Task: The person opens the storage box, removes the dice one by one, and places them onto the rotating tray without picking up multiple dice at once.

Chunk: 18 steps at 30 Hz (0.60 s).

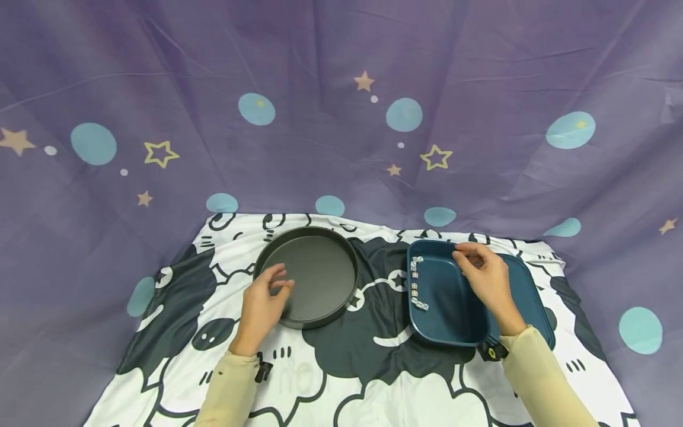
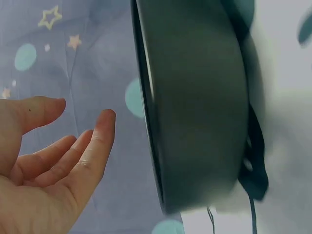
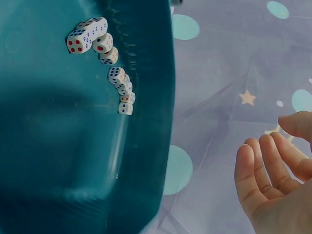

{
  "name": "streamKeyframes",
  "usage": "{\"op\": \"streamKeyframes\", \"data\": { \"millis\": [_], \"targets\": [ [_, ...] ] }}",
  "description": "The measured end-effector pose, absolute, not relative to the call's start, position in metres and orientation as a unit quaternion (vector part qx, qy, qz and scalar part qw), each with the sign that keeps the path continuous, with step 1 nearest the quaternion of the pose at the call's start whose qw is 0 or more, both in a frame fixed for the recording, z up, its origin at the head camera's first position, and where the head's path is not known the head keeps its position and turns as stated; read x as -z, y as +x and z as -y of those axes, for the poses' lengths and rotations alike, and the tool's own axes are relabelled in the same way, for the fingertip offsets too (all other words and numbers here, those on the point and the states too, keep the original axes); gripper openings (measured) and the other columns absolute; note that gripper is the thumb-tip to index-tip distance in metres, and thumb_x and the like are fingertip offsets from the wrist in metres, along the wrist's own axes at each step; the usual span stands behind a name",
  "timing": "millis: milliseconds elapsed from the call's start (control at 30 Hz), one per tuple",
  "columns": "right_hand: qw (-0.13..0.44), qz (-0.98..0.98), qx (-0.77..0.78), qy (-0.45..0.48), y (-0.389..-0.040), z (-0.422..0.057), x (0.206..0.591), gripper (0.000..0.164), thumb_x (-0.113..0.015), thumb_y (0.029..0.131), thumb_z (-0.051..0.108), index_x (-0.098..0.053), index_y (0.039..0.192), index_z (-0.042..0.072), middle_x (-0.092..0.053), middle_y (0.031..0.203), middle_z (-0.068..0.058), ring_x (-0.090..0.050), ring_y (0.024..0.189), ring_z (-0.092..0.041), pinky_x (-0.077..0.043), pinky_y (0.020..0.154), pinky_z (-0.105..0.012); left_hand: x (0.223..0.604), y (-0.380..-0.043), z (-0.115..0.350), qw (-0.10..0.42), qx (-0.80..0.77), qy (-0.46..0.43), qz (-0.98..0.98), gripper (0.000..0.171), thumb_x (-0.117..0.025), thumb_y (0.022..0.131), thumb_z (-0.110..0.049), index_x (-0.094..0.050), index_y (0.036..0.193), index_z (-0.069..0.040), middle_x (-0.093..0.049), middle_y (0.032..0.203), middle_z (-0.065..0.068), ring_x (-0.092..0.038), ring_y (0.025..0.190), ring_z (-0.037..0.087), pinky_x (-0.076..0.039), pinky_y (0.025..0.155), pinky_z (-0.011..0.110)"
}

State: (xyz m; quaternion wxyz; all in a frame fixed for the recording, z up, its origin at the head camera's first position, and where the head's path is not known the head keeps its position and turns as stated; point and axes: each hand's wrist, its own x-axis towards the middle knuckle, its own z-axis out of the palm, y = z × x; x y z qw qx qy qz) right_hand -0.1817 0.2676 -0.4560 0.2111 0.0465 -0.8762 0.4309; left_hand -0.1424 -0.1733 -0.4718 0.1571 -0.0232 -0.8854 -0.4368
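Two bare hands hang over the cloth [image 1: 347, 356], and I see nothing held in either. Left of the blue tray [image 1: 448, 290], the left hand [image 1: 262, 299] is poised above one side of the round pan [image 1: 320, 273], thumb and fingers parted. If it dropped carelessly, it could knock the rim and shove the pan, since the loose cloth underneath would probably slide too. In the tray itself, the dice [image 1: 415, 293] are my main worry: small, hard and lined up close along its left wall, they leave fingertips little room on that side, so a hasty pinch could slip and scatter them. The right hand [image 1: 485, 276] is above the tray's right side, fingers softly bent, holding nothing. The wrist camera [image 1: 492, 351] shows near the tray's near-right corner; a low swing could catch there and jolt the dice.

As for containers: left of the tray, the pan shows a bare dark base wherever the hand leaves it visible. The tray carries all the dice I can make out, in a curving row. On its right lies a flat blue piece [image 1: 525, 296], perhaps a lid; I cannot tell whether the two overlap.
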Motion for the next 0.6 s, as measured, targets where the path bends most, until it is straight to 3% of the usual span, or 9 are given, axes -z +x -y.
{"op": "streamKeyframes", "data": {
  "millis": [233, 600],
  "targets": [
    [0.190, 0.885, -0.421, 0.055, -0.196, -0.263, 0.465, 0.022, -0.072, 0.095, 0.025, -0.074, 0.111, 0.010, -0.071, 0.096, -0.005, -0.062, 0.070, -0.002, -0.050, 0.053, -0.017, 0.475, -0.144, 0.196, 0.176, 0.413, 0.026, 0.893, 0.043, -0.076, 0.090, -0.011, -0.063, 0.129, 0.000, -0.070, 0.116, 0.014, -0.072, 0.093, 0.026, -0.059, 0.078, 0.047],
    [0.127, 0.897, -0.416, 0.075, -0.211, -0.258, 0.474, 0.026, -0.069, 0.097, 0.029, -0.072, 0.116, 0.011, -0.071, 0.105, -0.005, -0.065, 0.086, -0.018, -0.056, 0.069, -0.033, 0.489, -0.148, 0.221, 0.163, 0.384, 0.073, 0.906, 0.045, -0.074, 0.090, -0.012, -0.061, 0.131, 0.003, -0.064, 0.127, 0.021, -0.068, 0.100, 0.037, -0.055, 0.089, 0.051]
  ]
}}
